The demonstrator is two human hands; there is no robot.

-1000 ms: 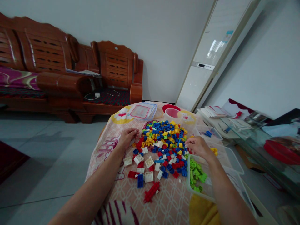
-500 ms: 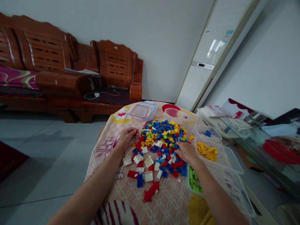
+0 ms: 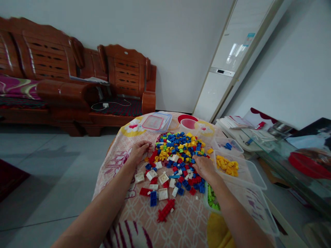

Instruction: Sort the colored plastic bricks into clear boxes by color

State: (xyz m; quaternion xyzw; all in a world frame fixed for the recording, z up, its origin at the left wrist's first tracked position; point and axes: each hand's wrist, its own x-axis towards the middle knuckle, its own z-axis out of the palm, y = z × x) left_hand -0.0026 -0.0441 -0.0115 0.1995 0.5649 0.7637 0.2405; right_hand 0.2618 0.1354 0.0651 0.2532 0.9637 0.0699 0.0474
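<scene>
A heap of toy bricks (image 3: 178, 141) in blue, yellow, red, green and white covers the middle of the cloth-covered table. Beside its left edge rests my left hand (image 3: 140, 150), fingers loosely apart, with nothing visible in them. My right hand (image 3: 204, 167) reaches into the heap's right side, its fingertips closed at a small blue brick; the palm hides part of the grip. Larger white bricks (image 3: 163, 194), a dark blue brick (image 3: 153, 198) and a long red piece (image 3: 166, 210) lie nearer to me.
On the right stand clear plastic boxes, with yellow bricks (image 3: 227, 166), green bricks (image 3: 212, 199) and a few blue bricks (image 3: 228, 146). Lids (image 3: 153, 122) and a pink-white tub (image 3: 188, 124) sit at the back. A glass-topped table (image 3: 281, 162) stands beyond the right edge.
The whole view has shifted slightly. My right hand stays at the heap's right side, its fingertips a little differently placed; my left hand stays put.
</scene>
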